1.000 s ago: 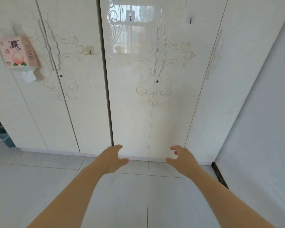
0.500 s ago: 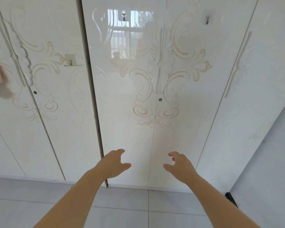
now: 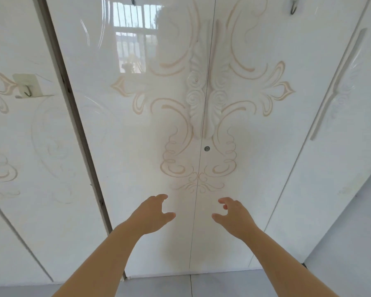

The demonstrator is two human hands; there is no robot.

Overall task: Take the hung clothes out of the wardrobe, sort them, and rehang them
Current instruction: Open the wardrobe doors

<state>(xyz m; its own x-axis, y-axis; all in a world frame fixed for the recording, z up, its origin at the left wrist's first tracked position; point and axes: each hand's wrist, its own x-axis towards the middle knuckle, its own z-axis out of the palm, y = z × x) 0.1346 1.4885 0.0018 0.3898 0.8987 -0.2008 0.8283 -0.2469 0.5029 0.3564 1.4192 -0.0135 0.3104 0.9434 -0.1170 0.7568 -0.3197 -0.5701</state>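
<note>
Hands: both reach out low in front of the wardrobe (image 3: 266, 50) and hold nothing.
Left hand (image 3: 152, 213): open, with fingers a little bent and the thumb sticking out to the right. It is just left of the thin line where the two middle doors meet.
Right hand (image 3: 234, 215): open too, with fingers loosely bent. It is just right of that line.
Touch: I cannot tell if either hand touches the doors.
Wardrobe: white and shiny, right in front. Every door in view is shut, so the clothes inside are hidden.
Carved handles (image 3: 196, 99): two white ones with rose shapes, one on each side of the line, well above the hands.
Keyhole (image 3: 207, 148): small and round, just below the handles.
Swirls (image 3: 176, 166): pale gold curls around the handles and keyhole.
Long handle (image 3: 338, 82): on the next door to the right.
Stick-on hook (image 3: 27, 86): on the door to the far left.
Top hook (image 3: 293, 7): high up on the right.
Floor (image 3: 223, 284): grey, along the bottom.
</note>
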